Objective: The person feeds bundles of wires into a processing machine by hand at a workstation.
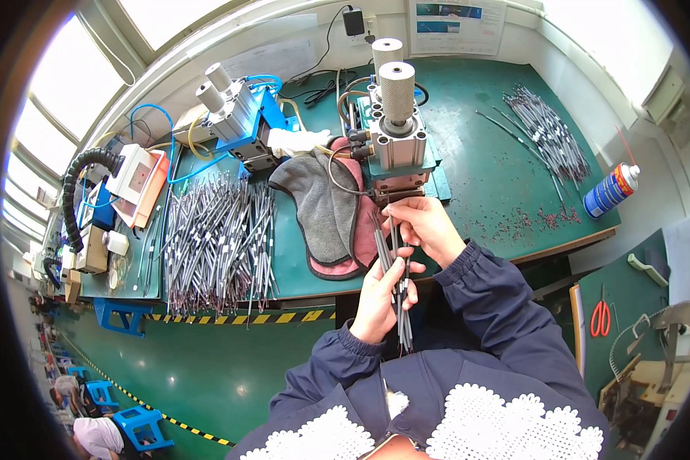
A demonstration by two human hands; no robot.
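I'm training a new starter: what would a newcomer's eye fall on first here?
Probably the big pile of dark cables, left of the grey cloth. Next, the upright metal machine beyond the left hand and right hand, which hold a cable bundle. Then, far right on the green bench, the blue spray can.

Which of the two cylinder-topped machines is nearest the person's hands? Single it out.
The machine on the right: the right hand is just in front of it. The blue-framed machine stands farther off, to the left.

No legible lettering on the spray can [611, 191] or the wall poster [456, 38].
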